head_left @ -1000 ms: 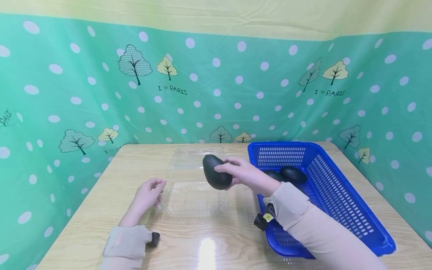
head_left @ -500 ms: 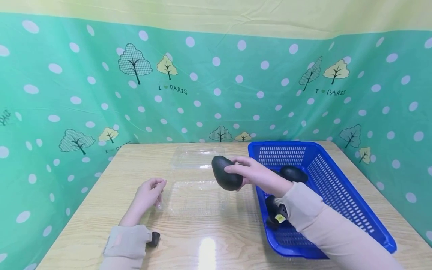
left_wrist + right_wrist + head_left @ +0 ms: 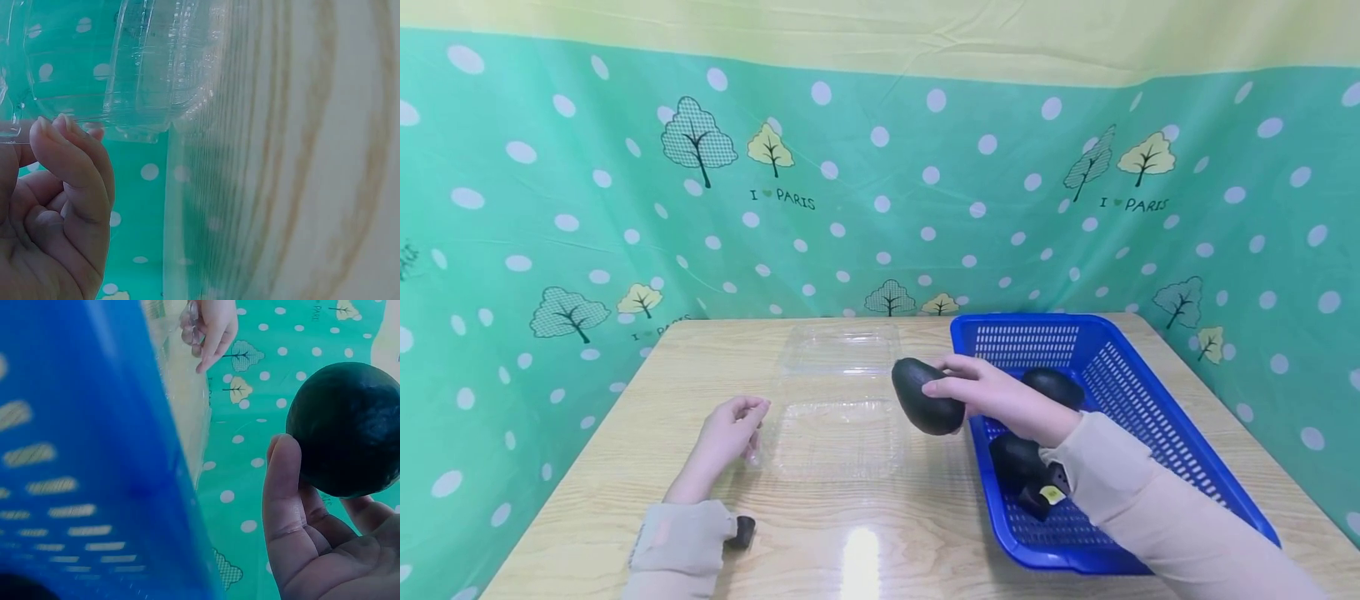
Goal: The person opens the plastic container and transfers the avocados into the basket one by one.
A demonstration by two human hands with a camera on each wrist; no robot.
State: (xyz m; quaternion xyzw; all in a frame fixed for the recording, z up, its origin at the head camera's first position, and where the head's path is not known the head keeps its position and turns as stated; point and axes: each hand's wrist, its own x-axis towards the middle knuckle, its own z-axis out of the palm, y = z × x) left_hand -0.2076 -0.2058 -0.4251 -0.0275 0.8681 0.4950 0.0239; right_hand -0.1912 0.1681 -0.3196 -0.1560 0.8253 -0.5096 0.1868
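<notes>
My right hand [image 3: 992,398] grips a dark, smooth avocado [image 3: 925,402], fingers and thumb round its wider end, above the left rim of the blue basket. In the right wrist view the avocado [image 3: 347,428] rests against the fingertips, clear of the basket wall. A clear plastic clamshell container [image 3: 838,442] lies unfolded on the table, its lid half [image 3: 838,352] towards the back. At its left edge, my left hand [image 3: 730,435] pinches the rim; the left wrist view shows the curled fingers [image 3: 69,159] right at the container's edge [image 3: 94,115].
The blue perforated basket [image 3: 1157,417] stands at the right, with more avocados inside, one at the back [image 3: 1052,387] and another near its left wall [image 3: 1015,460]. A green dotted curtain [image 3: 880,175] hangs behind the wooden table [image 3: 820,546].
My right hand has moved right and slightly down with the avocado, from above the container to the basket's left rim. The left hand has stayed at the container.
</notes>
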